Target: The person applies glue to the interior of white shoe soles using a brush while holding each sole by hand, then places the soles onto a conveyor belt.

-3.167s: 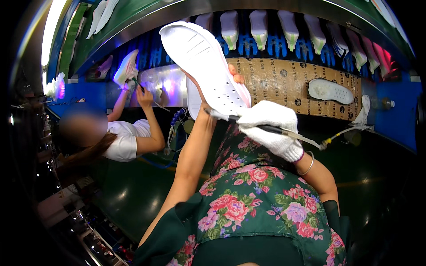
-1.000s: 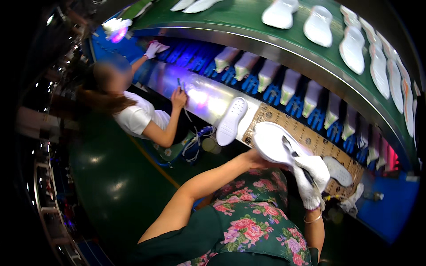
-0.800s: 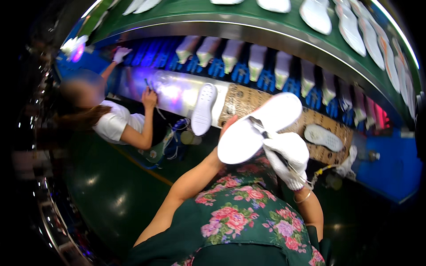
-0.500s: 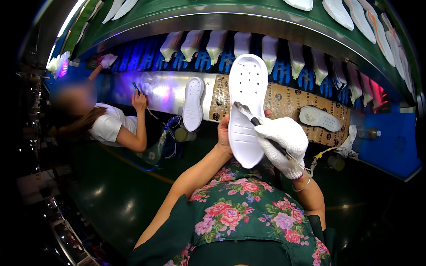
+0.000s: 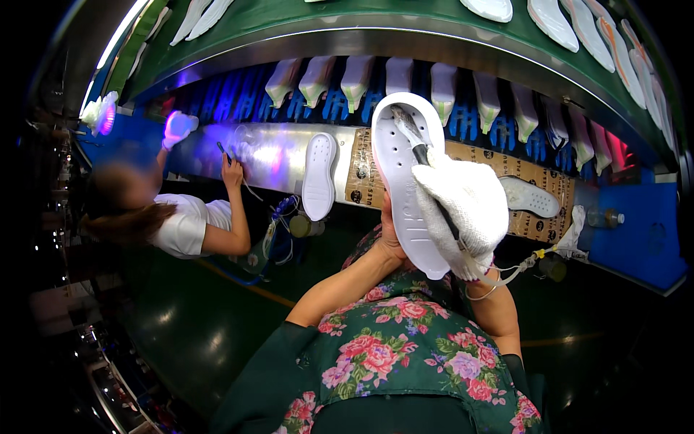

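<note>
A white shoe sole (image 5: 394, 170), dotted with small holes toward its far end, is held up in front of me. My bare left hand (image 5: 390, 228) grips it by its left edge, with most of the fingers hidden beneath. In a white knit glove, my right hand (image 5: 477, 206) is closed round a brush (image 5: 410, 130) with a dark handle. The bristles touch the inside of the sole near its far rounded end. A thin clear tube (image 5: 510, 275) runs from the brush handle past my right wrist.
Another white sole (image 5: 319, 177) lies on the metal bench, and one more (image 5: 533, 197) rests on the cardboard (image 5: 361, 173) at right. Behind hang several shoe uppers (image 5: 442, 90) on blue holders. A shelf edge (image 5: 347, 32) curves above. A co-worker (image 5: 191, 224) works at left.
The brush has moved from the middle of the sole up to its far end, with my right hand following. The sole has tilted slightly. The co-worker's gloved hand has shifted nearer.
</note>
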The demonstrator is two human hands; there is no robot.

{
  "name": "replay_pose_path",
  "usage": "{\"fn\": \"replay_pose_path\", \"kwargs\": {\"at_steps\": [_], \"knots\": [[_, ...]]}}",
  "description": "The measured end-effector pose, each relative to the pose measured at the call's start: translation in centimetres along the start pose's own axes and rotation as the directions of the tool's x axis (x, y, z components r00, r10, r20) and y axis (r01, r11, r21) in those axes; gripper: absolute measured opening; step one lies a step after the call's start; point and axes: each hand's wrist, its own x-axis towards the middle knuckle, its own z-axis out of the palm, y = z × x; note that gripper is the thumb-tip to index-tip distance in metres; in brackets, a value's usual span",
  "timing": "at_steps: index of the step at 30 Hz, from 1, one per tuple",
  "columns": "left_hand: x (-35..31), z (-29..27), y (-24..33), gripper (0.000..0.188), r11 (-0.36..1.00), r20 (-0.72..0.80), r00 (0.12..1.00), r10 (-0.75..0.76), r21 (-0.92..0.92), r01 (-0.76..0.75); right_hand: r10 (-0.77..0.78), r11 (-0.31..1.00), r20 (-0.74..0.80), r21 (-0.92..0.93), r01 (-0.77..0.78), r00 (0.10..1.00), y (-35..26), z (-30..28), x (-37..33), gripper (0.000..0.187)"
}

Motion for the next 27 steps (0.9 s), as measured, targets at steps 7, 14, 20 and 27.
{"fn": "replay_pose_path", "kwargs": {"at_steps": [7,14,20,27], "knots": [[0.8,-2.4,0.1,0.102,1.000,0.052,0.998,0.024,0.005,-0.024,0.183,0.960,-0.067,0.225,-0.164,0.981,-1.3,1.8,-0.3,0.029],[1.2,2.9,0.9,0.102,0.968,-0.091,0.987,0.133,0.224,-0.109,0.230,0.968,-0.111,0.133,-0.215,0.967,-1.1,1.8,-0.6,0.023],[2.6,1.6,1.6,0.096,0.992,0.083,0.995,0.064,0.100,-0.072,0.278,0.925,-0.099,0.297,-0.238,0.955,-1.0,2.6,-0.7,0.025],[2.9,3.0,2.9,0.105,0.977,0.056,0.993,0.103,0.183,-0.112,0.159,0.983,0.013,0.094,-0.160,0.987,-1.3,2.6,-0.7,0.017]]}}
